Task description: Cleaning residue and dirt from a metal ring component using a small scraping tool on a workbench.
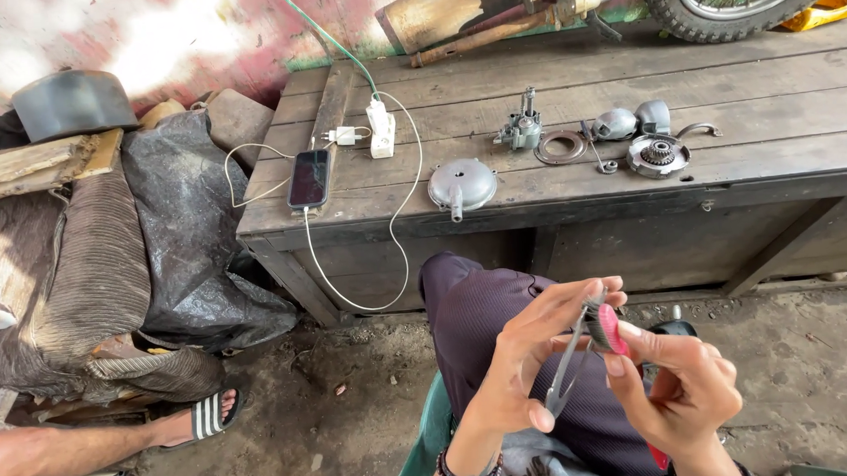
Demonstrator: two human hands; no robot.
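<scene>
Left hand (524, 367) closed around grey metal pliers (570, 363), tips set against a small round red-faced part (606, 327); right hand (682, 384) pinching that part from the other side. Both held over the lap, just in front of the wooden workbench (571, 117). Likely slip of the plier tips off the rim, nipping a fingertip or flinging the part onto the dirt below the bench. Part small, disc-like, dark at the edge, bright red on its face, partly hidden by fingers
</scene>
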